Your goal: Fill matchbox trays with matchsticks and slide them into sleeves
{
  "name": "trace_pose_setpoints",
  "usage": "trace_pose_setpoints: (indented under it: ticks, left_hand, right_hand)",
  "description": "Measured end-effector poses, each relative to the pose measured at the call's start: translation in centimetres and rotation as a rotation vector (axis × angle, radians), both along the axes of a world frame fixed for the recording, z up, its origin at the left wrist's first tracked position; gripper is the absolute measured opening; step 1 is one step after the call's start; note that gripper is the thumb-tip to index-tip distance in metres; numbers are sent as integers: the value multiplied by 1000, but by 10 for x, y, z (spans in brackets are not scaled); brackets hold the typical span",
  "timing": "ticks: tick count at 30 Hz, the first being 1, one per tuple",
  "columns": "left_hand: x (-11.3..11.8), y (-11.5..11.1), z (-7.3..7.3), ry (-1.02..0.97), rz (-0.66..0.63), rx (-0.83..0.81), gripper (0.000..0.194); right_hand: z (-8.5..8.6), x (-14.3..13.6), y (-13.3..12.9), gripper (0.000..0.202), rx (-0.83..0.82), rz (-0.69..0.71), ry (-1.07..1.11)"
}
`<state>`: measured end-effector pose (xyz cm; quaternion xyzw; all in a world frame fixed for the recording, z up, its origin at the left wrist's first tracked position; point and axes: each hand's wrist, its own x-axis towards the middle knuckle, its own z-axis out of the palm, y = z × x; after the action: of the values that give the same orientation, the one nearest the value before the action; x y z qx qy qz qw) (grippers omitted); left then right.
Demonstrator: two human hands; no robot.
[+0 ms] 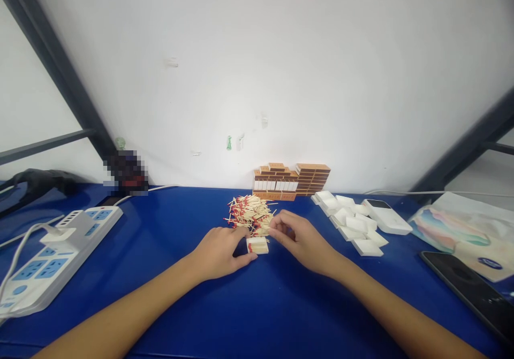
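Observation:
A small white matchbox tray [263, 246] lies on the blue tabletop, partly filled with red-tipped matchsticks. My left hand [219, 252] holds it by the left end, the thumb at its near side and the fingers at its far side. Just beyond the tray is a loose heap of matchsticks [249, 211], their heads pointing various ways. My right hand [301, 238] is at the heap's right edge with thumb and fingers closed in a pinch. What sits between these fingertips is too small to make out.
Matchbox sleeves [313, 172] stand stacked against the wall. To the right lie several white trays [355, 222], a white device with a dark screen [387, 217], a tissue pack [461, 236] and a phone [466, 289]. A power strip [52, 268] with cables occupies the left.

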<state>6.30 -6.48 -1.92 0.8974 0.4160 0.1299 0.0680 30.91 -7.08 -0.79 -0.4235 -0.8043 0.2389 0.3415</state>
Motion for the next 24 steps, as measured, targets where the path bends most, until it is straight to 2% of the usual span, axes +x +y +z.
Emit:
trace_pose_setpoints:
  ticks: [4,8,11,15,18,24]
  left_hand:
    - [0,1,-1,-6,7,-6,40]
    - [0,0,-1,-10,6,-12,41]
    - [1,-1,2,-92,8,-40,41]
    - [5,-2,6,-307,45,-76,38]
    - [6,1,7,-443,39,-168,39]
    - [2,8,2,-572,-3,-367,38]
  right_hand:
    - [-9,-8,-5,22,-87,46,27]
    - [-20,-12,-6,16,-60,50,-18]
    - [-24,-13,-6,17,-48,60,-18]
    - [-23,-15,-6,21,-18,28,-9]
    - [-21,-15,-7,23,-10,12,-2]
    - [-18,-15,-9,25,-53,35,31]
